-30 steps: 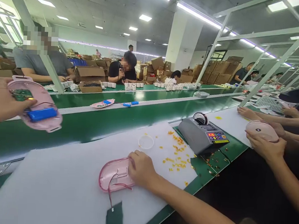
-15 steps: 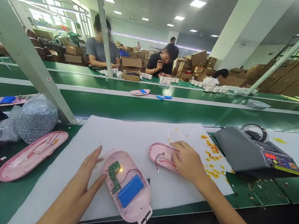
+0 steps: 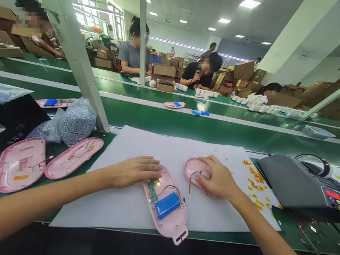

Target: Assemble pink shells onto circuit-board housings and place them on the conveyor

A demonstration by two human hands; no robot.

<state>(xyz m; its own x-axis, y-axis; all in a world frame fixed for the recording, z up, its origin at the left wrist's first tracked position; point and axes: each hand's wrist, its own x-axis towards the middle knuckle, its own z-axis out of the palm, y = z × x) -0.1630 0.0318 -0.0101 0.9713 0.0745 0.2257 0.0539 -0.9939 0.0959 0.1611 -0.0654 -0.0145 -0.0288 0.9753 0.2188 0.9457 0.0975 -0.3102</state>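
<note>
A pink shell [image 3: 170,221] with a green circuit board [image 3: 153,192], a small glowing light and a blue battery pack [image 3: 167,205] lies on the white sheet [image 3: 112,211]. Across its upper left end rests my left hand [image 3: 137,172], fingers stretched and slightly apart. To the right is a smaller pink shell [image 3: 191,166] with red and black wires. My right hand [image 3: 217,177] is curled over that shell's right part, thumb inside and fingers on the far rim.
Orange tape scraps [image 3: 256,176] lie right of the shells, beside a grey tape dispenser [image 3: 294,185]. At left are more pink shells [image 3: 74,159], a bagged bundle [image 3: 78,121] and a metal post [image 3: 77,59]. People sit across the green bench [image 3: 136,116].
My left hand has moved from beside the larger shell onto its upper end. My right hand has stayed at the smaller shell. The view has shifted left, so things appear farther right.
</note>
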